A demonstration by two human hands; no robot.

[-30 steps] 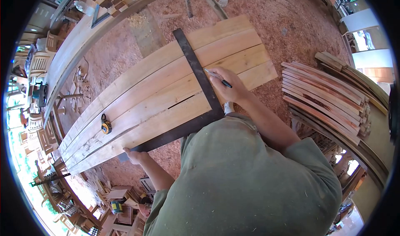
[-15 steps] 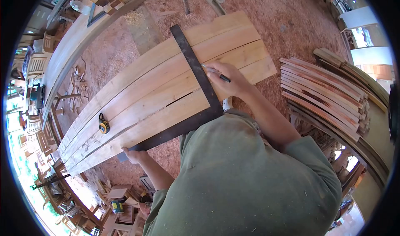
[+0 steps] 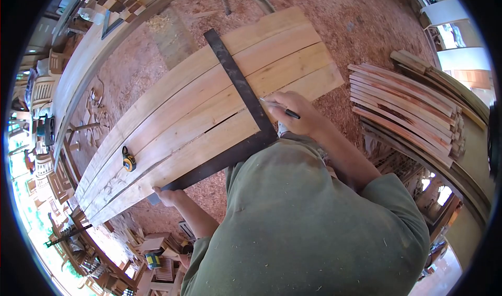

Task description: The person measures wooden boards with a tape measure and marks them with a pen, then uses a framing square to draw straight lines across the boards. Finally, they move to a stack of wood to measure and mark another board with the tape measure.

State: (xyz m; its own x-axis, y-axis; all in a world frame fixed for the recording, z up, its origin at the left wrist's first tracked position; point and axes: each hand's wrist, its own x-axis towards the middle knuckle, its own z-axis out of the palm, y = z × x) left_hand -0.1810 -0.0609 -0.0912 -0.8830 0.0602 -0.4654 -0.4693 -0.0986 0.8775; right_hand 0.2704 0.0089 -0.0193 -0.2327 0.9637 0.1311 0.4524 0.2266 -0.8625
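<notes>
Four boards (image 3: pixel 172 119) are lying side by side, carrying one black square (image 3: pixel 235 74) and one tape measure (image 3: pixel 128 162). The right hand (image 3: pixel 299 110) is gripping one pen (image 3: pixel 292 114), its tip pointing at the square's crossing arm. The left hand's (image 3: pixel 170 196) grip is holding the other arm's end at the boards' near edge. One pile of strips (image 3: pixel 400 110) is lying off to the right.

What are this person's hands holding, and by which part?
The right hand holds a pen ahead of its dark back end. The left hand appears to hold the square by the end of its nearer arm.
</notes>
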